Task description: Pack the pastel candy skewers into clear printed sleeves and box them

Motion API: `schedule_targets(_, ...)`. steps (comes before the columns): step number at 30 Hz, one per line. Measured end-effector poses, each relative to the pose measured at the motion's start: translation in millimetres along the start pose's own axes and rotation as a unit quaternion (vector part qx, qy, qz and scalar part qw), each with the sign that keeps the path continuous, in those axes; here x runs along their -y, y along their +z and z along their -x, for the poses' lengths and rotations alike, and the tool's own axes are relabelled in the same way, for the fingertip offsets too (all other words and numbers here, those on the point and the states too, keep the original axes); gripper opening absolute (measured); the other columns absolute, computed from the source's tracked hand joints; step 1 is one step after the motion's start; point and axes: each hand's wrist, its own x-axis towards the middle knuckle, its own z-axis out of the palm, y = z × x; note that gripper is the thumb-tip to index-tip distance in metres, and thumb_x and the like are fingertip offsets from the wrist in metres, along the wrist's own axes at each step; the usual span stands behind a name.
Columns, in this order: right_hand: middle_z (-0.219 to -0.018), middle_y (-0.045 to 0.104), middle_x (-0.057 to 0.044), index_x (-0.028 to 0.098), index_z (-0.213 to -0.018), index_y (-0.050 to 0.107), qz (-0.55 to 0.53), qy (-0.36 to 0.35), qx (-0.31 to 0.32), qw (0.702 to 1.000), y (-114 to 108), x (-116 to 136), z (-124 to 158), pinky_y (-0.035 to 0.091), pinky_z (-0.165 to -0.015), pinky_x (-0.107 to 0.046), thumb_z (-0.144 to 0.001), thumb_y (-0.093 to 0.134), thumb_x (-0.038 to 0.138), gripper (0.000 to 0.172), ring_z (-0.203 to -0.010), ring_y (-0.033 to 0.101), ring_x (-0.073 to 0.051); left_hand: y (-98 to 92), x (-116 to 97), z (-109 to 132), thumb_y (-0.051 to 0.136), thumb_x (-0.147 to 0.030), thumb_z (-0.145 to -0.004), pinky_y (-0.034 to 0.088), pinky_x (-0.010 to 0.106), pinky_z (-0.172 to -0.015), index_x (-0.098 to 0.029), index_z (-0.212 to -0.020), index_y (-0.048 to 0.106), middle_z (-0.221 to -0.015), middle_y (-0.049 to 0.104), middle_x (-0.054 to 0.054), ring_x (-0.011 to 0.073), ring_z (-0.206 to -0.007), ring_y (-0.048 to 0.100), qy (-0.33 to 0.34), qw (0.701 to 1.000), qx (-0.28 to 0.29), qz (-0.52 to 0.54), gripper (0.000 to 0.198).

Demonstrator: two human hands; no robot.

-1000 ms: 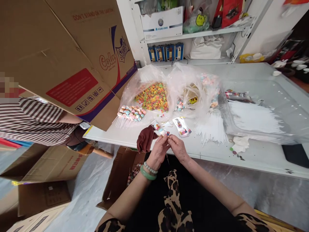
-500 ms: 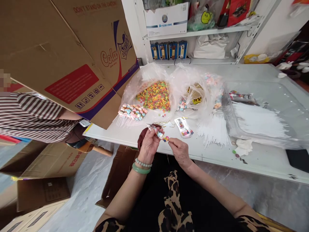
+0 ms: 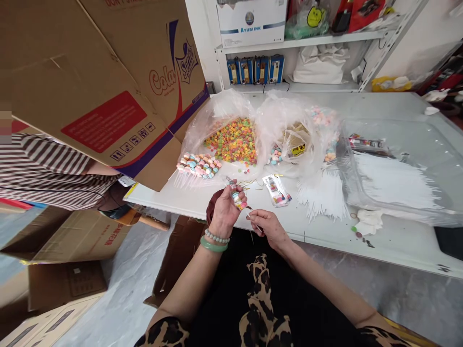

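Note:
My left hand (image 3: 224,211) is closed round a thin clear packet of coloured candy (image 3: 236,194), held tilted over the table's front edge. My right hand (image 3: 265,223) pinches the packet's white stick end just below and to the right. On the white table (image 3: 325,226) behind lie a row of finished candy sticks (image 3: 198,166), a flat printed packet (image 3: 275,189) and an open plastic bag of coloured ring candy (image 3: 231,140). A dark red cloth (image 3: 210,206) sits behind my left hand.
A second bag of pastel candy (image 3: 300,140) and a heap of white sticks (image 3: 321,197) lie at centre. A clear tray of white sticks (image 3: 390,180) stands right. A big cardboard carton (image 3: 101,82) leans at left above a person in a striped top (image 3: 47,173). Shelves (image 3: 289,48) stand behind.
My left hand has lifted the candy packet and turned it more upright. My right hand has slid down off the candy to the stick end.

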Motion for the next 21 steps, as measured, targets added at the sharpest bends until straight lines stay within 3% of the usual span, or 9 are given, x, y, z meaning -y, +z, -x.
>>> schedule_targets(2, -0.054, 0.047, 0.005, 0.018, -0.076, 0.063, -0.039, 0.012, 0.007, 0.999, 1.3, 1.7, -0.1, 0.022, -0.041, -0.023, -0.073, 0.063, 0.038, 0.02, -0.043, 0.034, -0.007, 1.6, 3.3, 0.4, 0.06, -0.052, -0.084, 0.049, 0.029, -0.064, -0.021, -0.093, 0.061, -0.081, 0.06, 0.004, 0.0131, -0.067, 0.055, -0.003, 1.0, 0.004, 0.007, 0.032)
schedule_targets(4, -0.052, 0.044, 0.006, 0.019, -0.074, 0.061, -0.048, -0.006, -0.036, 0.998, 1.7, -0.3, -2.9, 0.021, -0.042, -0.022, -0.072, 0.063, 0.036, 0.018, -0.044, 0.032, -0.007, 2.6, 11.1, 2.7, 0.062, -0.057, -0.081, 0.051, 0.031, -0.07, -0.02, -0.093, 0.062, -0.085, 0.062, 0.004, 0.0147, -0.074, 0.059, 0.004, 1.0, -0.006, -0.012, 0.039)
schedule_targets(8, -0.052, 0.042, 0.006, 0.02, -0.071, 0.058, 0.035, -0.048, -0.111, 0.992, -1.5, -9.8, -10.7, 0.025, -0.045, -0.023, -0.074, 0.061, 0.038, 0.018, -0.049, 0.033, -0.009, -1.9, 27.2, 7.8, 0.078, -0.045, -0.07, 0.049, 0.027, -0.068, -0.016, -0.085, 0.065, -0.078, 0.063, 0.002, 0.0115, -0.068, 0.057, 0.001, 0.99, -0.058, -0.126, 0.035)
schedule_targets(12, -0.053, 0.043, 0.006, 0.021, -0.068, 0.055, 0.117, -0.092, -0.123, 0.981, -3.1, -15.1, -14.7, 0.031, -0.052, -0.025, -0.078, 0.056, 0.039, 0.021, -0.053, 0.037, -0.011, -6.1, 37.6, 10.0, 0.084, -0.038, -0.059, 0.047, 0.026, -0.068, -0.012, -0.075, 0.066, -0.072, 0.064, 0.003, 0.0107, -0.065, 0.058, -0.015, 0.988, -0.093, -0.121, 0.035)
schedule_targets(17, -0.054, 0.044, 0.005, 0.021, -0.067, 0.055, 0.154, -0.105, -0.156, 0.97, -4.7, -18.2, -20.4, 0.035, -0.057, -0.025, -0.078, 0.052, 0.04, 0.022, -0.055, 0.041, -0.012, -8.3, 53.9, 15.3, 0.081, -0.042, -0.061, 0.045, 0.026, -0.067, -0.012, -0.071, 0.066, -0.067, 0.063, 0.002, 0.0104, -0.062, 0.055, 0.011, 0.983, -0.097, -0.154, 0.035)
schedule_targets(19, -0.055, 0.046, 0.005, 0.021, -0.068, 0.055, 0.166, -0.109, -0.171, 0.965, -6.9, -19.6, -22.3, 0.036, -0.058, -0.025, -0.078, 0.051, 0.041, 0.023, -0.057, 0.043, -0.013, -12.6, 59.6, 18.0, 0.076, -0.046, -0.068, 0.046, 0.028, -0.066, -0.012, -0.078, 0.068, -0.072, 0.065, 0.004, 0.0125, -0.064, 0.057, 0.025, 0.97, -0.101, -0.221, 0.036)
schedule_targets(21, -0.055, 0.046, 0.005, 0.022, -0.067, 0.055, 0.181, -0.112, -0.185, 0.959, -9.1, -20.7, -23.1, 0.036, -0.058, -0.025, -0.078, 0.051, 0.042, 0.023, -0.057, 0.043, -0.013, -18.3, 62.0, 20.3, 0.072, -0.043, -0.072, 0.046, 0.03, -0.07, -0.014, -0.091, 0.069, -0.084, 0.067, 0.006, 0.0153, -0.071, 0.059, 0.092, 0.928, -0.119, -0.34, 0.034)
